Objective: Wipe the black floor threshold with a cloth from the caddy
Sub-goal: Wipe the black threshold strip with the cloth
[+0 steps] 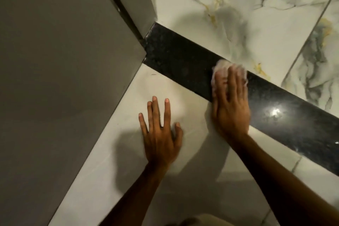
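A glossy black floor threshold [176, 60] runs diagonally from the door corner at upper left down to the right edge. My right hand [231, 104] lies flat on it near its middle, pressing a pale pink cloth [222, 65] that sticks out beyond the fingertips and is blurred. My left hand [159, 134] rests palm down with fingers spread on the plain white tile in front of the threshold, holding nothing. The caddy is out of view.
A grey door or panel [64, 79] fills the left side, its edge meeting the threshold's left end. Marble-patterned tiles [256, 14] lie beyond the threshold. A bright light reflection [275, 112] shows on the black strip right of my hand.
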Tool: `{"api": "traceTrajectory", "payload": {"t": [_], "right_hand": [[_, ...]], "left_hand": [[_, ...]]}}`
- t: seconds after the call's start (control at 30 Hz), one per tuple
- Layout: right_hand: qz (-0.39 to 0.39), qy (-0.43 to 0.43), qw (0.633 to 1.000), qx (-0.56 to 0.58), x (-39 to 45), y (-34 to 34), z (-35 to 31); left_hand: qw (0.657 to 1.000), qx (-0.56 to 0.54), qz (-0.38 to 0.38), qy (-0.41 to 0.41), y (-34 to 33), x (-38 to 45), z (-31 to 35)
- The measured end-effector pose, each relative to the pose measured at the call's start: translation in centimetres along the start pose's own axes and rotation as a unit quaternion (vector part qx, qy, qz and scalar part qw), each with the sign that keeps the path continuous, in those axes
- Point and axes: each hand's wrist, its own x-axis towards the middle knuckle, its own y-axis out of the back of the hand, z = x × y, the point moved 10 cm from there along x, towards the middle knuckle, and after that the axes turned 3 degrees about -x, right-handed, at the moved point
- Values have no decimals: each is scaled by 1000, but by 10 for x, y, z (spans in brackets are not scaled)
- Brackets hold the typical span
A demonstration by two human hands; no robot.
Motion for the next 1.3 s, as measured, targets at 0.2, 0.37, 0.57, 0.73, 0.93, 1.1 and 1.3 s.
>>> {"api": "traceTrajectory", "payload": {"t": [0.2, 0.37, 0.57, 0.73, 0.93, 1.1, 1.3], "right_hand": [[-30, 86, 994, 59, 88, -35, -131], [-43, 234, 971, 5, 22, -32, -126], [-4, 41, 999, 15, 36, -9, -31], [-22, 29, 997, 64, 55, -18, -86], [4, -41, 997, 64, -83, 10, 21], [71, -235, 968, 61, -56, 26, 122], [84, -123, 988, 32, -108, 21, 122]], "left_hand": [[1000, -2, 13, 3, -2, -2, -1], [999, -15, 17, 37, 7, -1, -4], [1000, -4, 8, 7, 3, -1, 0], [999, -16, 33, -20, 6, -4, 3], [987, 1, -54, -153, -5, -26, 45], [963, -6, -106, -247, -27, -70, 113], [931, 34, -106, -347, -36, -92, 168]]}}
